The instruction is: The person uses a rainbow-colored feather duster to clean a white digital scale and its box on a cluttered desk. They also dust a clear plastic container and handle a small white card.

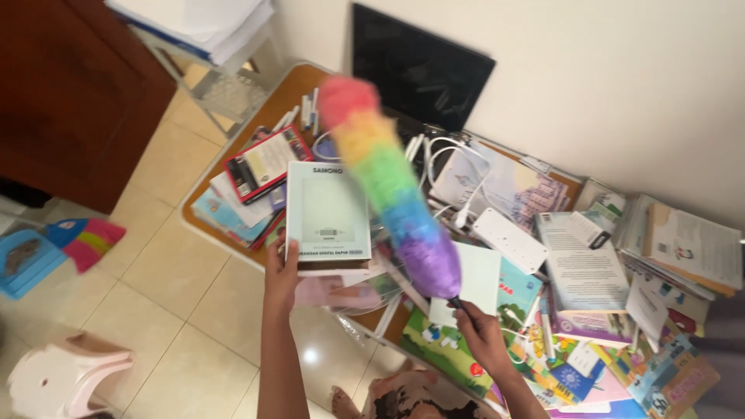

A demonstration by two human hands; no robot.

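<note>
Left of centre, the left hand [281, 271] grips the lower edge of a pale flat box [327, 211]. Right of it, the right hand [483, 335] clutches the rainbow duster [386, 181], which slants toward upper left, beside the box.

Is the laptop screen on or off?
Off. The laptop screen leaning by the wall is all black, with no picture or glow showing.

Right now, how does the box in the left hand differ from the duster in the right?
The box is flat, rectangular and pale green-white; the duster is long, fluffy and rainbow-striped. The left hand grips the box's lower edge; the right hand holds the duster's dark handle. Both are raised above the cluttered table.
</note>
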